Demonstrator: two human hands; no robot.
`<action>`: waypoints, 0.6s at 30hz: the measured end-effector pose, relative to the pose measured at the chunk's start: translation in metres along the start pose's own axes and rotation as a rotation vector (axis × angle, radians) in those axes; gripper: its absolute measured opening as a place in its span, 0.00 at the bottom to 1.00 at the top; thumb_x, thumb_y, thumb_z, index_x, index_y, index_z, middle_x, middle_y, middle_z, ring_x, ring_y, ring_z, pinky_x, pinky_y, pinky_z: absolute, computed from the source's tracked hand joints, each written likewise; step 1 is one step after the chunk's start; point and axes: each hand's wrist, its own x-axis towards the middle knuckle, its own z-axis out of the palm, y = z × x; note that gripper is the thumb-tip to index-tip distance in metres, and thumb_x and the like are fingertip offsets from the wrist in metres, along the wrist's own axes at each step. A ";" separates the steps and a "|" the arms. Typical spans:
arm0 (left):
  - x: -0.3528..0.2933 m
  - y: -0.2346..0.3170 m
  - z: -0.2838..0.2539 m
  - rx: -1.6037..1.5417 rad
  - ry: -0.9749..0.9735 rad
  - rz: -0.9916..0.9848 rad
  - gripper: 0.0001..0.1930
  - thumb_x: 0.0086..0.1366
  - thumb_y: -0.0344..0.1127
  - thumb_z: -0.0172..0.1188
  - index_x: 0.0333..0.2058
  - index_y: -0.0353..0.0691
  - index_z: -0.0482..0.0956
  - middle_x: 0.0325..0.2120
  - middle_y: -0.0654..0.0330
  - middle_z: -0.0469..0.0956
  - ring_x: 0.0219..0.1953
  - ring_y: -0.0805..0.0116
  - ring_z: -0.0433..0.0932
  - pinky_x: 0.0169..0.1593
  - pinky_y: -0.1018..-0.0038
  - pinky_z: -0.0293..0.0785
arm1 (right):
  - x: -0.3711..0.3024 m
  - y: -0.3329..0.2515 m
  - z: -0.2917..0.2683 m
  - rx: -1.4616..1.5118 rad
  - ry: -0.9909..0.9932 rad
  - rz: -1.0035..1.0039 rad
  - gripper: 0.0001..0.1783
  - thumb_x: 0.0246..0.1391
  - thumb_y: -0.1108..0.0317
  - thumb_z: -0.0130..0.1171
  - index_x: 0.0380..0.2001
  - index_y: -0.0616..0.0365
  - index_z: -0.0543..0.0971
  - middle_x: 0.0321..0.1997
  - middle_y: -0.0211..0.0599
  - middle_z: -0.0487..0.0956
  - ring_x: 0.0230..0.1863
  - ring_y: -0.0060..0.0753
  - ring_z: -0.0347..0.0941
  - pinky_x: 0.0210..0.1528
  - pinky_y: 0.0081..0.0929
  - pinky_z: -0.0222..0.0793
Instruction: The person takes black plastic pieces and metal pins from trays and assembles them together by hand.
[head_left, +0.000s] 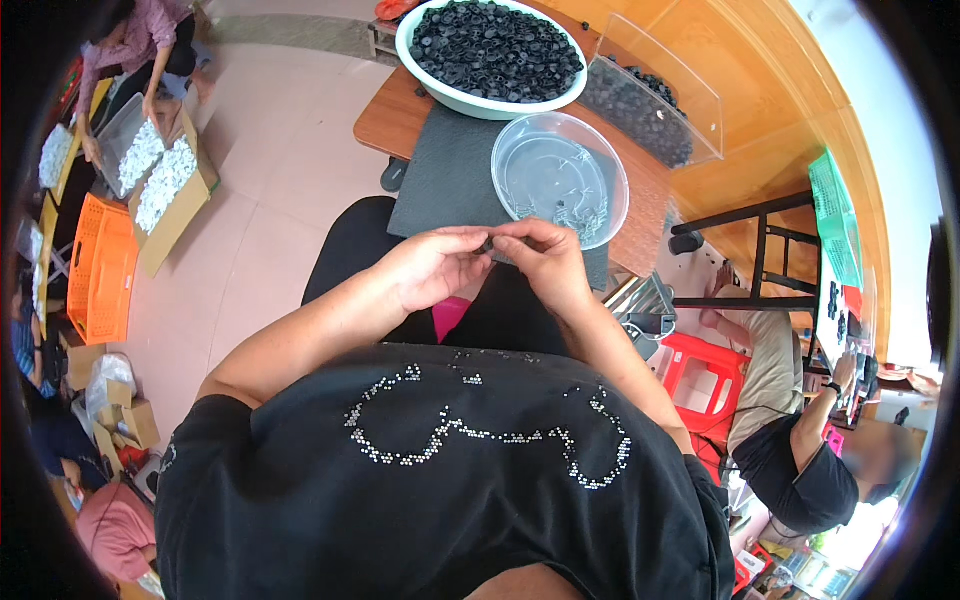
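Note:
My left hand (440, 266) and my right hand (548, 264) meet above my lap, fingertips pinched together on a small black part (487, 244). Fingers cover most of that part, so its shape does not show. Just beyond my right hand stands a round clear plastic tub (535, 135) with thin, shiny little pieces and a few dark bits on its bottom. It rests partly on a dark grey mat (440, 165). Farther back is a pale round basin (470, 106) heaped with small black round parts (500, 50).
A clear rectangular box (700, 125) of black parts stands along the wooden wall. The brown table (385, 110) lies ahead. An orange crate (100, 270) and a person handling white pieces (165, 180) are at left. A red stool (700, 385) and a seated person are at right.

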 end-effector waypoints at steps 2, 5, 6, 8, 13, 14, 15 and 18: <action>-0.003 0.000 0.000 -0.028 0.027 -0.002 0.11 0.62 0.33 0.54 0.43 0.36 0.73 0.34 0.63 0.74 0.36 0.75 0.73 0.42 0.81 0.71 | -0.004 -0.015 0.000 0.062 0.016 0.079 0.05 0.48 0.76 0.60 0.31 0.62 0.80 0.27 0.30 0.78 0.26 0.17 0.70 0.29 0.14 0.64; -0.009 -0.003 0.008 -0.036 0.071 0.021 0.09 0.62 0.34 0.55 0.40 0.40 0.73 0.34 0.63 0.74 0.36 0.74 0.72 0.41 0.80 0.70 | -0.009 -0.026 0.005 0.149 0.037 0.134 0.05 0.49 0.76 0.59 0.32 0.61 0.80 0.27 0.28 0.78 0.25 0.14 0.69 0.27 0.12 0.63; -0.010 -0.003 0.009 -0.034 0.072 0.020 0.09 0.62 0.34 0.55 0.40 0.40 0.73 0.34 0.63 0.74 0.36 0.74 0.72 0.41 0.80 0.70 | -0.011 -0.027 0.006 0.176 0.040 0.113 0.05 0.49 0.76 0.59 0.31 0.61 0.80 0.26 0.28 0.78 0.24 0.13 0.69 0.25 0.11 0.63; -0.012 -0.004 0.012 -0.012 0.050 0.019 0.09 0.61 0.35 0.55 0.40 0.41 0.73 0.34 0.63 0.74 0.37 0.73 0.72 0.41 0.79 0.69 | -0.013 -0.031 0.009 0.143 0.031 0.080 0.04 0.49 0.77 0.59 0.30 0.62 0.79 0.27 0.30 0.78 0.27 0.16 0.71 0.29 0.14 0.66; -0.013 -0.005 0.017 0.025 0.025 0.007 0.10 0.62 0.36 0.56 0.40 0.41 0.73 0.35 0.63 0.74 0.37 0.74 0.71 0.41 0.79 0.68 | -0.015 -0.030 0.008 0.058 0.036 0.043 0.02 0.49 0.78 0.58 0.28 0.64 0.79 0.28 0.31 0.78 0.30 0.19 0.74 0.33 0.17 0.69; -0.014 -0.005 0.017 0.031 0.013 0.002 0.10 0.62 0.36 0.55 0.40 0.41 0.73 0.35 0.64 0.74 0.38 0.74 0.71 0.41 0.79 0.68 | -0.016 -0.030 0.009 0.030 0.053 0.037 0.01 0.49 0.78 0.58 0.28 0.64 0.79 0.28 0.32 0.78 0.30 0.19 0.74 0.33 0.17 0.69; -0.014 -0.005 0.017 0.032 0.014 0.004 0.10 0.62 0.36 0.55 0.40 0.41 0.73 0.35 0.64 0.74 0.38 0.74 0.71 0.41 0.79 0.68 | -0.016 -0.030 0.009 0.001 0.071 0.032 0.01 0.49 0.78 0.58 0.27 0.64 0.79 0.28 0.32 0.78 0.30 0.19 0.74 0.33 0.17 0.69; -0.016 -0.006 0.018 0.025 0.017 0.001 0.10 0.62 0.36 0.55 0.41 0.41 0.73 0.36 0.64 0.73 0.39 0.74 0.71 0.42 0.80 0.68 | -0.018 -0.032 0.010 -0.138 0.098 -0.037 0.01 0.48 0.78 0.60 0.26 0.64 0.79 0.26 0.32 0.78 0.28 0.19 0.74 0.31 0.17 0.68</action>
